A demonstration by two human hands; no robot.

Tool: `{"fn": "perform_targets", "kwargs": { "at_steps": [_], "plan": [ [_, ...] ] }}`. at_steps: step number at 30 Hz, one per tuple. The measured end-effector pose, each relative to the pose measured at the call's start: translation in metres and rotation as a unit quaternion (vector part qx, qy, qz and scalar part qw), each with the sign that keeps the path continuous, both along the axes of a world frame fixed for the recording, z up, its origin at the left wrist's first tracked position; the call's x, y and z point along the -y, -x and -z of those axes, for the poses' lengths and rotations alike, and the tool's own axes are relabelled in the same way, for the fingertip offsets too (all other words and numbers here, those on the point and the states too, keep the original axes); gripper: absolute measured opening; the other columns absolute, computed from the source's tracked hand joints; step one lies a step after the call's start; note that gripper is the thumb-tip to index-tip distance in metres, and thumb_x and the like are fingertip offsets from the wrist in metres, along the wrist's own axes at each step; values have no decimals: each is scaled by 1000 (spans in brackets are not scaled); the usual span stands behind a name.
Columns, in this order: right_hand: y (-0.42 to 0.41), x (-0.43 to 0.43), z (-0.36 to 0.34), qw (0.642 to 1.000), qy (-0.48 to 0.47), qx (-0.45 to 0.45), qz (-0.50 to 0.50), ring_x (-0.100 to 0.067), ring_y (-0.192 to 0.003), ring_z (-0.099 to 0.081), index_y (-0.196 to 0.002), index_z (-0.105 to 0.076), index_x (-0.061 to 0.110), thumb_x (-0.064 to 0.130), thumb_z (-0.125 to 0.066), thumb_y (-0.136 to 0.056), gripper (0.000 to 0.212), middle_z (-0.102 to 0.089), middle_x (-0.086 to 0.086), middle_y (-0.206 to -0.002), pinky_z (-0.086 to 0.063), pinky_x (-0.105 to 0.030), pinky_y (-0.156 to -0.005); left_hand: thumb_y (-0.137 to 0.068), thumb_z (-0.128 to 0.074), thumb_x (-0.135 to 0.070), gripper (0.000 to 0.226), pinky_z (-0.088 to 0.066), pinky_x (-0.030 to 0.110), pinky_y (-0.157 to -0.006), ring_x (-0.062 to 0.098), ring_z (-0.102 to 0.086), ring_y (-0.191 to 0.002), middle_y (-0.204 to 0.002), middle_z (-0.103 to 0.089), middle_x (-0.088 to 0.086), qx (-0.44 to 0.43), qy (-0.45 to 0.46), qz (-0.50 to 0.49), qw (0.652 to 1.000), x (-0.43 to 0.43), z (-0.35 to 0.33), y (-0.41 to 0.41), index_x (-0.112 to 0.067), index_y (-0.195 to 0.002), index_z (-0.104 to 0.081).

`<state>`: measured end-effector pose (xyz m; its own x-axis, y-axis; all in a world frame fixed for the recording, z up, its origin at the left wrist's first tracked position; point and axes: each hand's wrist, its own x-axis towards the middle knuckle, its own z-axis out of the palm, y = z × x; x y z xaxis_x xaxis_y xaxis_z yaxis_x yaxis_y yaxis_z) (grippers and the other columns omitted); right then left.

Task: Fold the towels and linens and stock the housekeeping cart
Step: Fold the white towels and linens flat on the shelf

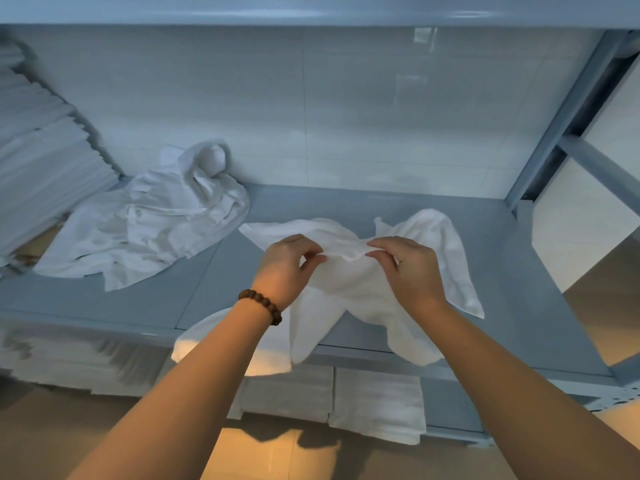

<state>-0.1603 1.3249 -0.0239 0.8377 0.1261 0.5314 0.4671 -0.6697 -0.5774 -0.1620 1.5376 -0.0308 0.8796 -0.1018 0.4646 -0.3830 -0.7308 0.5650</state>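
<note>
On the grey shelf (329, 202), right of centre, lies the white towel (349, 285), rumpled, its near end spilling over the front edge. Both hands are on it: the left hand (284, 265), bead bracelet (261, 306) at the wrist, pinches a fold, and the right hand (408, 268) pinches the same ridge just beside it. Far left, a crumpled sheet (145, 223) sprawls beside a stack of folded linens (41, 143). Folded towels (377, 403) sit on the shelf below.

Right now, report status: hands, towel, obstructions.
Left hand and right hand pinch white towel edge. Towel unfolded, draping over shelf lip. Crumpled linen left of it.
</note>
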Motion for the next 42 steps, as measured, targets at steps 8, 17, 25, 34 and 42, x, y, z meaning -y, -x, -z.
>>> {"fn": "perform_targets", "kwargs": {
  "at_steps": [8,17,25,34,42],
  "plan": [
    [8,2,-5,1000,-2,1,-3,-25,-94,-68,-99,-75,8,12,-68,-87,14,-74,-6,-99,-51,-37,-88,-89,-67,-20,10,-40,12,-73,10,-56,-81,-86,-66,-3,-11,-8,43,999,32,-5,-12,-15,-82,-66],
    [19,43,-27,995,-45,74,42,-3,-88,-62,-89,-77,13,6,-72,-83,10,-73,5,-91,-43,-7,-85,-91,-64,-24,19,-36,18,-80,20,-61,-98,-105,-70,4,-121,-29,65,990,44,14,-40,-10,-103,-71],
    [29,105,-25,987,-13,53,152,-20,-90,-70,-92,-78,11,11,-72,-84,10,-74,-3,-96,-52,-33,-85,-88,-68,-20,15,-45,30,-82,24,-65,-91,-94,-73,5,-118,-31,37,992,28,26,-60,-7,-91,-75],
    [7,35,-27,997,-10,-19,68,-22,-97,-67,-114,-70,16,14,-69,-87,28,-72,-5,-107,-43,-17,-84,-88,-61,-8,15,-52,34,-77,22,-66,-87,-92,-74,2,-1,-28,73,997,46,-31,-66,-11,-89,-75],
    [-20,-15,-32,996,-9,-90,6,-24,-99,-66,-115,-70,18,15,-56,-96,25,-72,-7,-107,-49,-43,-88,-88,-67,-19,8,-47,20,-70,6,-63,-75,-82,-72,-6,-3,23,118,993,46,-42,-58,-17,-84,-73]
  ]
}}
